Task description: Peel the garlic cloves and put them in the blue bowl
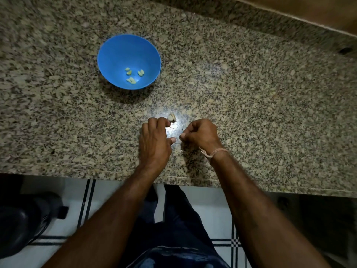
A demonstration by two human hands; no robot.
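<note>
Over the counter (251, 113), both hands (154, 140) (201, 134) curl knuckles-up.

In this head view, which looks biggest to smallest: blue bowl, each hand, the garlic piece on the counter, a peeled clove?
1. blue bowl
2. left hand and right hand, about alike, so unranked
3. garlic piece beside the left hand
4. peeled clove in the bowl, slightly smaller, though farther away

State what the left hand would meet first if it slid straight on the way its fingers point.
Most likely the garlic piece on the counter, just beyond the left hand's curled fingertips; whether they already touch it is unclear.
</note>
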